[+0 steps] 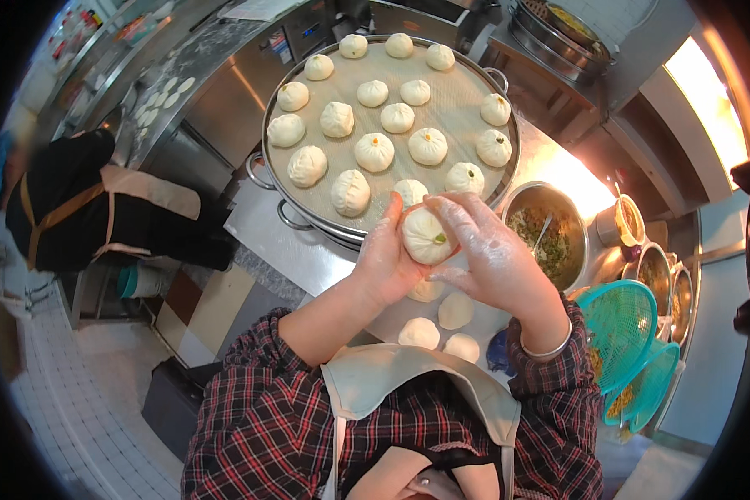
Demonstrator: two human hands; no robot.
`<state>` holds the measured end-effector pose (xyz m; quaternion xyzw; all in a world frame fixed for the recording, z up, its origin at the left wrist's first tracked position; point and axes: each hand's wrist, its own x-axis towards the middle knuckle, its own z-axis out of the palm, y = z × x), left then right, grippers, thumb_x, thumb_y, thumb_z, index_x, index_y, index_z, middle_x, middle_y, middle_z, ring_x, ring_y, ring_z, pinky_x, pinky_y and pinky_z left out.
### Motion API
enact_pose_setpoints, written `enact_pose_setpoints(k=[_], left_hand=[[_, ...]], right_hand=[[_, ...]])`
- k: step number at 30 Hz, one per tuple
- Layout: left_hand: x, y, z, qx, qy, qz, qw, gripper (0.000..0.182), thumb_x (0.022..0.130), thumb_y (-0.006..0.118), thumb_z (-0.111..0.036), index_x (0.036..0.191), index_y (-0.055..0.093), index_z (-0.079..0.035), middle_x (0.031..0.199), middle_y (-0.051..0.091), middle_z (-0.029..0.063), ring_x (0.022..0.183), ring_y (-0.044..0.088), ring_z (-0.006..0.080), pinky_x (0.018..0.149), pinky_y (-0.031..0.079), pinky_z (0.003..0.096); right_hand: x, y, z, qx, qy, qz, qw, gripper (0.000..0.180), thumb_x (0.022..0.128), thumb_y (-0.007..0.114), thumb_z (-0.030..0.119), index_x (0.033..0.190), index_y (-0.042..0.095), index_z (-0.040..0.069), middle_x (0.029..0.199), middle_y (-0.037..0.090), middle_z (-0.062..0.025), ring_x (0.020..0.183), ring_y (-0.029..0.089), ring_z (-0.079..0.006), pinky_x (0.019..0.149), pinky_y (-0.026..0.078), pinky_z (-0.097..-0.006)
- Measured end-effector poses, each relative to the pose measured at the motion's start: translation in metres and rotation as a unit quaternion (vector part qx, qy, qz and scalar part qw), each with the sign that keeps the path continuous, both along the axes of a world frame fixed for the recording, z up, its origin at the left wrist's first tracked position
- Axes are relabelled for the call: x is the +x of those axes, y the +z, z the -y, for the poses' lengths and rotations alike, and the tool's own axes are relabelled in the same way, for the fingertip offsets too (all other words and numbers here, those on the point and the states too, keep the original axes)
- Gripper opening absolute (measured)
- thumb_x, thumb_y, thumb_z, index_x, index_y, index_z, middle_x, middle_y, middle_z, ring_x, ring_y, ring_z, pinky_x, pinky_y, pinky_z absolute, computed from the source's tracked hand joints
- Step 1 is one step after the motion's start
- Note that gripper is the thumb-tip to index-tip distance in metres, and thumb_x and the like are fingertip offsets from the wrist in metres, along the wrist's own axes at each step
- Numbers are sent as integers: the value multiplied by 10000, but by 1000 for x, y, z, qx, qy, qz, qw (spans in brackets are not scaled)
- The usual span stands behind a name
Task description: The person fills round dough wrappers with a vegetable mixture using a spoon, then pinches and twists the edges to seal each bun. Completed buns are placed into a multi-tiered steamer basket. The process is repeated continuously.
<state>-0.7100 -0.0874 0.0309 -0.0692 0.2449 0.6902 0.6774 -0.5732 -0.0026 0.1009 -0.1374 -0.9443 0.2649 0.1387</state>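
Observation:
Both my hands hold a pleated stuffed bun [426,236] above the near edge of a round steamer tray [331,81]. My left hand [387,256] cups it from the left and below, a piece of green showing at its top. From the other side, the floury fingers of my right hand [487,247] wrap around it. Several filled buns, such as this one [375,152] with an orange bit on top, sit spaced on the tray's mat. Below my wrists, flat dough rounds [456,310] lie on the steel table [275,231].
To the right stands a steel bowl [547,219] of chopped filling with a spoon [542,234] in it. Turquoise mesh baskets [622,331] and more bowls [655,272] crowd beyond. A person [62,200] in dark clothes bends at a floured counter [187,69] on the left.

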Motion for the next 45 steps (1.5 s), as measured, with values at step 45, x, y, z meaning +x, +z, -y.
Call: enact_pose_setpoints(k=[45], left_hand=[[-329,-56,10,251,49,-108,961,947,973,487,-598,1536,123,72,1439,424,333,1236,535,408,966,516,507]], right_hand=[[-135,-71,-224,-30,-164,213,963,885,665,817,45,1462,436,96,1379,488,-134,1259,508,-315,1085,447,-383]])
